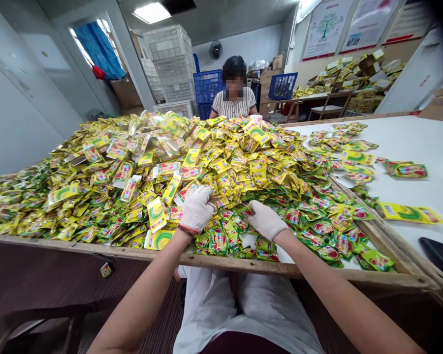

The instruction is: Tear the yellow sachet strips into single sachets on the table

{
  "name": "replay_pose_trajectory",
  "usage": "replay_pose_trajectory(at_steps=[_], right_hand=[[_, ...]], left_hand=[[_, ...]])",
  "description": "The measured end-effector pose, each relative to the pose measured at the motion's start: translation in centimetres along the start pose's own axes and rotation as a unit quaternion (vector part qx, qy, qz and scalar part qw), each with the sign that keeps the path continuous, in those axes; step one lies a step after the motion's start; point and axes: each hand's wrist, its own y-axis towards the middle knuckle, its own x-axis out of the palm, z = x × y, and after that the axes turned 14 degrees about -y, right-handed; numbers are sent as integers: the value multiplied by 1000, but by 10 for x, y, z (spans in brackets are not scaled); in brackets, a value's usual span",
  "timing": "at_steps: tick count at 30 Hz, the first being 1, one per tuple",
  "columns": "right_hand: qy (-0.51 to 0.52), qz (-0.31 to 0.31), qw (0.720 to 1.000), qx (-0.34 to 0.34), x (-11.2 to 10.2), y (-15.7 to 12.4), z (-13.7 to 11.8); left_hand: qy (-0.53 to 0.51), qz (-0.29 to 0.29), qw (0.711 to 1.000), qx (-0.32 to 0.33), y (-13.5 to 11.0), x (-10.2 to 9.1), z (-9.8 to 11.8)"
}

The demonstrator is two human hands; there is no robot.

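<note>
A huge heap of small yellow and green sachets [214,157] covers the table in front of me. My left hand [197,209], in a white glove, rests on the heap near its front with fingers curled down into the sachets. My right hand [265,220], also gloved, lies just to the right of it, fingers bent onto the green sachets [317,231]. What either hand grips among the sachets is hidden. A few sachets lie under both wrists by the wooden table edge [243,265].
A person in a striped shirt [234,101] sits across the heap. A white table [421,142] at right carries loose sachets and a larger packet [409,213]. White crates [172,61] and blue baskets [207,86] stand at the back. One sachet [105,269] lies below the edge.
</note>
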Motion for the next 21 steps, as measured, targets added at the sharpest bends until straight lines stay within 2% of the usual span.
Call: replay_pose_trajectory(at_steps=[2, 4, 6, 8, 11, 14, 16, 18, 21], right_hand=[[57, 25, 997, -46, -7, -16, 8], [133, 45, 984, -109, -15, -33, 12], [180, 42, 971, -153, -23, -50, 10], [211, 12, 966, -151, -27, -64, 4], [257, -38, 960, -106, -26, -76, -6], [227, 3, 969, -98, -19, -76, -9], [199, 30, 974, -100, -15, -73, -7], [221, 42, 971, -80, -10, -71, -6], [273, 107, 956, -30, -3, -70, -8]], left_hand=[[-187, 8, 980, -66, -11, 2, 1], [-355, -4, 924, -143, -23, 11, 5], [-471, -15, 859, -201, -36, 23, 13], [-542, -8, 806, -239, -48, 34, 24], [-615, 18, 742, -268, -64, 47, 42], [-681, 20, 679, -272, -74, 55, 54], [-689, 25, 668, -279, -78, 62, 56], [-671, 41, 680, -294, -80, 71, 57], [-660, 80, 683, -303, -80, 83, 60]])
